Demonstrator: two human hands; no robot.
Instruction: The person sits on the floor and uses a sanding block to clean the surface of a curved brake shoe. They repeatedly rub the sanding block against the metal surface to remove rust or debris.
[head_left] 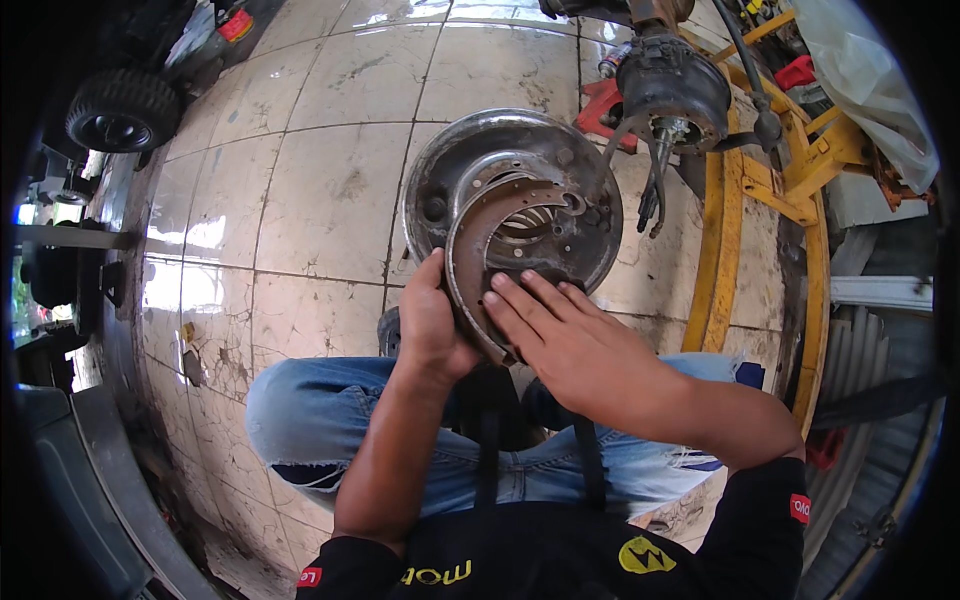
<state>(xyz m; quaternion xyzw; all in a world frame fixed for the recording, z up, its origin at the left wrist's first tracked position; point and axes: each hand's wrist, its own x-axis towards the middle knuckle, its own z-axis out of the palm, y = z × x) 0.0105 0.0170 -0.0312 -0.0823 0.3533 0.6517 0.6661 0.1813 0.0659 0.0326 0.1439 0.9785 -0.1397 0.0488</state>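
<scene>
A curved brown, rusty brake shoe (470, 240) lies tilted over a round, dark metal brake backing plate (428, 175). My left hand (432, 325) grips the shoe's lower left side, its thumb up along the outer rim; the other fingers are mostly hidden underneath. My right hand (565, 335) rests flat with fingers stretched out, the fingertips at the inner edge of the shoe near its lower end. One end of the shoe curls into a hook near the plate's right side. Behind the shoe, part of the plate's centre opening is hidden.
At the upper right, an axle end with a dark hub (672, 95) hangs beside a yellow metal frame (722, 230). A red stand (603, 110) sits behind the plate. A vehicle tyre (123, 110) stands at far left. The tiled floor (330, 200) has glossy, wet-looking patches.
</scene>
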